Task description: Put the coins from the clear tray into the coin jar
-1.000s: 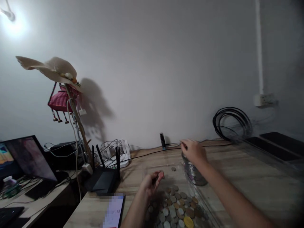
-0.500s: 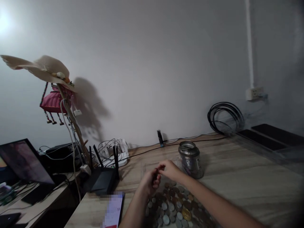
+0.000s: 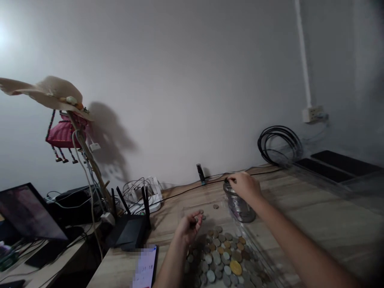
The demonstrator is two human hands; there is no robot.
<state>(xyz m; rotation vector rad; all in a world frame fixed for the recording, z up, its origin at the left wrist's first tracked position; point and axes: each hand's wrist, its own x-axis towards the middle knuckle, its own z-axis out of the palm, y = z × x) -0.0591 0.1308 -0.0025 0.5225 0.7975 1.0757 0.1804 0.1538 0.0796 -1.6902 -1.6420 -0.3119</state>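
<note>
My left hand [image 3: 189, 229] is half curled, palm up, above the table, with small coins at its fingers. My right hand [image 3: 245, 186] reaches over the glass jar [image 3: 241, 208], its fingers pinched together at the mouth. What lies between those fingertips is too small and hidden to make out. The jar stands upright, its rim partly covered by the hand. Below and between my forearms lies a spread pile of coins [image 3: 220, 256], silver and copper toned. Among them is a large gold-coloured coin [image 3: 235, 267]. A single coin [image 3: 216, 206] rests apart, left of the jar.
A phone [image 3: 144, 267] lies left of my left forearm, near a black router [image 3: 132, 230]. Behind are a white power strip [image 3: 154, 200], a small dark upright object [image 3: 201, 174] and coiled black cable [image 3: 279, 144]. Dark panels [image 3: 345, 166] lie at right.
My right hand has moved from my left hand, rightward and up, to the jar's mouth. My left hand stays nearly in place. The view has shifted slightly.
</note>
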